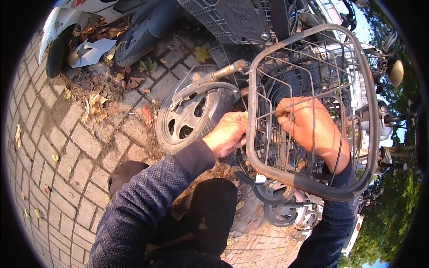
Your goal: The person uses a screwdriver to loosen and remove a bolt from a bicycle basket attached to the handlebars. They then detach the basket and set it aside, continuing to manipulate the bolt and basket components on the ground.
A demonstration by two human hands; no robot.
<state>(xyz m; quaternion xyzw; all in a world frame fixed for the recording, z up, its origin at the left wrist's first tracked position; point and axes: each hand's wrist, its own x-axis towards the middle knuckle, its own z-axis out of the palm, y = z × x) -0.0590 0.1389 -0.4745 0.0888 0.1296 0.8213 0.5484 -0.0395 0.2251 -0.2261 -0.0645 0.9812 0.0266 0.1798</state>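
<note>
A wire basket [308,182] with a thick, rust-spotted rim faces me, its thin dark bars running back from the opening. My right hand [315,127] is inside it, fingers curled into a pinch close to a bar by the left side wall. My left hand [229,133] is outside, against that same side, thumb and fingers closed, with the fingertips partly behind the rim. Whatever either hand pinches is too small or hidden to name. Just left of the basket is a small wheel [190,117] with a grey spoked hub, under a rusty fork arm [214,80].
A dark plastic crate-like basket [223,20] hangs at the top. Parked two-wheelers stand upper left, with a tyre [134,44] and a white panel piece [92,52] on the ground. Leaves [96,105] lie on brick paving [67,156]. More wheels [280,214] stand below the basket.
</note>
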